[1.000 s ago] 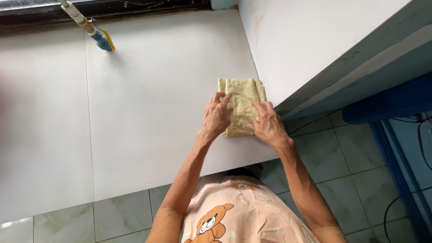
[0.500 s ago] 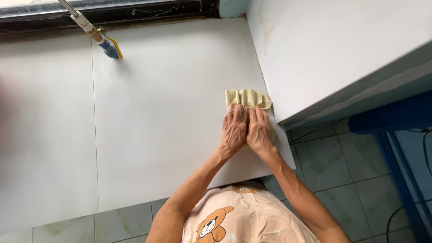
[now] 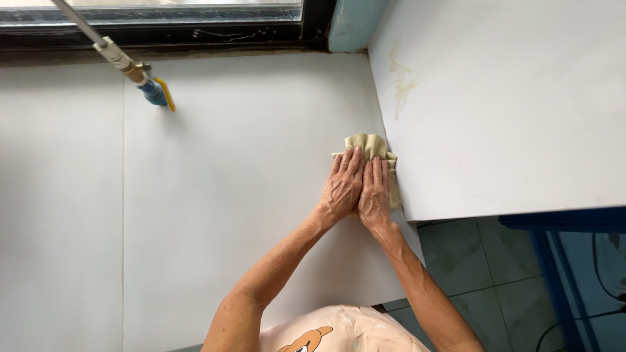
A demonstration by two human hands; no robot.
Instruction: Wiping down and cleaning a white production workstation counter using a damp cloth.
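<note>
I am working on a broad, flat white panel surface [image 3: 215,195], smooth and matt, with one thin straight seam running away from me well to the left of my fingers. Beyond my fingertips the surface ends at a dark window frame [image 3: 163,29]. Far to the left of my fingers and beyond them, a slim grey metal pipe with a blue valve body and yellow lever [image 3: 153,91] slants in over the surface. Just to the right of my fingers stands a second smooth white panel [image 3: 508,117], bearing a faint yellowish streak up beyond my fingertips. Behind my wrists, lower right, lies a grey-green tiled floor [image 3: 469,261].

My left hand [image 3: 342,186] and right hand [image 3: 375,194] lie side by side, touching, palms down, fingers extended and flat, not clenched. Both press on a soft, crumpled, pale yellow-beige cloth [image 3: 372,145]. The cloth sits under and just beyond my fingertips, bunched against the foot of the right-hand panel. Neither hand grips it; they pin it flat.

Against the earlier views: a second ago the cloth lay as a flat folded rectangle with my hands apart on it. Now the hands are closed together, and the cloth is bunched and shows only past my fingertips.
</note>
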